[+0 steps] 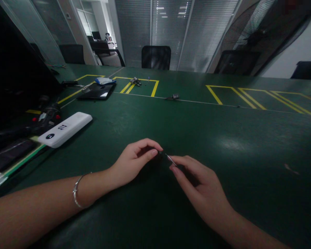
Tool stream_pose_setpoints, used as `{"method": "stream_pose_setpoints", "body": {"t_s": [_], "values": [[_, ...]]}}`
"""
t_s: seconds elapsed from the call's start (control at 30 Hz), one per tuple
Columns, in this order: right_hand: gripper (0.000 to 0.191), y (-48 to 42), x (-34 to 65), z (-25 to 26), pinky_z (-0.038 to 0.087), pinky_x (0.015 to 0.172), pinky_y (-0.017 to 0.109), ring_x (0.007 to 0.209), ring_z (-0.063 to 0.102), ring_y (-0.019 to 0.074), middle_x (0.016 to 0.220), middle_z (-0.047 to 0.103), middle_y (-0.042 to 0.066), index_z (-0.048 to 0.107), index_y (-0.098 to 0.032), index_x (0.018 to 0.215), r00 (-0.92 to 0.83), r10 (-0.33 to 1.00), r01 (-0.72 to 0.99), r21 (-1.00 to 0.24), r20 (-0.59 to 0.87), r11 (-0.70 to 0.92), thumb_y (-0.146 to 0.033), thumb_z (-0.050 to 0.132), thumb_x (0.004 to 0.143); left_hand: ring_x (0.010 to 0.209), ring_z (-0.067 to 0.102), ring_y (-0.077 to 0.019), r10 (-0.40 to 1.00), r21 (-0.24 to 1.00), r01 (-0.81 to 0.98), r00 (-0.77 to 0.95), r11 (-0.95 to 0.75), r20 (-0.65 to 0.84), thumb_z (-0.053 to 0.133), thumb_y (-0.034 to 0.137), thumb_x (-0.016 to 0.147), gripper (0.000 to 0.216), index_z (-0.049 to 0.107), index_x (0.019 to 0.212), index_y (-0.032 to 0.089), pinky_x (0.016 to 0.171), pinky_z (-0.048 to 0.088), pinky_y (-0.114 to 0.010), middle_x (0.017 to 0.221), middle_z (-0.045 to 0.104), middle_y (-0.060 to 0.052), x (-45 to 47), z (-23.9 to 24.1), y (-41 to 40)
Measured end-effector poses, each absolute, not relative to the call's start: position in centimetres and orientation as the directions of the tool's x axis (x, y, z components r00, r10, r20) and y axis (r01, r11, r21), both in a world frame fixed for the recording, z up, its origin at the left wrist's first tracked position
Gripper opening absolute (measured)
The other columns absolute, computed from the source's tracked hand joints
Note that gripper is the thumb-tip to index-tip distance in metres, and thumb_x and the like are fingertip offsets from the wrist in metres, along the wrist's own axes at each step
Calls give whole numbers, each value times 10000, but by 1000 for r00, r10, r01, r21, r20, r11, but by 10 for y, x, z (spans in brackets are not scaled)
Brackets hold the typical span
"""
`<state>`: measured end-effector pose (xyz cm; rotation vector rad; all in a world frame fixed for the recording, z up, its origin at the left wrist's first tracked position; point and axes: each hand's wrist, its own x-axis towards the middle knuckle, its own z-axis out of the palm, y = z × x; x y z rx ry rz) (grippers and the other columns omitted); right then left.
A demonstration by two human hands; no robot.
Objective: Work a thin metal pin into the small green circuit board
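Above the green table [134, 214], my left hand [131, 160] pinches a small dark piece [160, 152] between thumb and fingertips; its kind is too small to make out. Facing it from the right, my right hand [202, 180] is closed on a thin silvery metal rod [171, 160], thumb against fingers. The rod slants up and left, its dark tip close to the small piece. Whether the two touch, I cannot tell. A silver bracelet circles my left wrist.
To the left lies a white power bank [67, 129] marked 22, beside dark gear and a green strip. Farther off are a black flat case [93, 92], a blue-and-white packet [105, 81], metal parts [135, 81] and a dark-handled tool [174, 97]. Chairs line the far edge.
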<state>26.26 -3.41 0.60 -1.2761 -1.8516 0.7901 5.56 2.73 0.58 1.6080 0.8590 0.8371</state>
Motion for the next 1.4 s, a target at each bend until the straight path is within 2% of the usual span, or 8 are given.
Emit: {"method": "stream_pose_setpoints", "body": {"t_s": [0.1,0.2,0.43,0.63,0.73,0.9,1.17,1.4], "values": [[237,-30,262,4,562,710,298,831,675,174,931,697,28,675,-259,1134,-198,947,454,-833,253,317,-223,553,933,969,594,-202,687,872,226,709,-435,159,542,182,941,142,677,986,191,884,455,-333,984,678,-57,56,5,27],[230,-27,261,2,566,716,306,840,680,180,938,700,35,676,-255,1128,-190,949,435,-845,253,312,-228,556,934,1013,561,-221,582,758,270,794,-594,174,538,184,946,147,670,1004,209,935,415,-367,1007,673,-64,57,5,26],[215,-26,261,2,554,686,293,813,672,168,930,686,28,667,-251,1118,-194,953,437,-849,234,298,-222,553,938,1054,517,-240,583,694,346,802,-632,131,552,207,939,161,697,1007,201,940,412,-370,1075,617,-85,56,8,26],[188,-25,260,3,552,719,304,855,667,172,949,674,28,652,-250,1085,-204,952,447,-844,228,298,-212,536,942,1031,509,-247,631,694,372,761,-616,152,564,315,938,214,606,1108,191,911,409,-385,1098,599,-98,56,7,23],[196,-24,259,1,552,747,327,888,662,186,963,672,33,629,-247,1090,-208,952,479,-825,226,300,-196,532,928,944,509,-258,665,647,439,733,-623,144,646,467,858,363,574,1054,169,835,407,-399,1045,595,-101,57,8,21],[312,-23,258,-1,521,908,410,1023,639,217,1084,652,63,571,-229,1121,-263,949,578,-759,174,299,-88,513,849,878,496,-273,675,568,506,727,-650,125,696,673,697,635,567,1026,145,762,389,-404,980,577,-99,59,10,20],[399,-24,257,-1,539,866,373,999,654,194,1106,662,33,521,-263,1187,-341,937,617,-735,73,282,-72,523,837,921,482,-265,686,478,585,726,-655,50,658,448,827,358,559,999,150,805,382,-415,1002,566,-90,62,15,18],[334,-24,257,-4,556,762,372,894,661,201,1084,651,29,524,-264,1148,-331,941,636,-721,68,276,-117,550,849,927,485,-258,679,509,556,730,-657,79,645,285,782,278,557,1018,168,812,392,-417,1005,568,-77,61,12,18]]}}
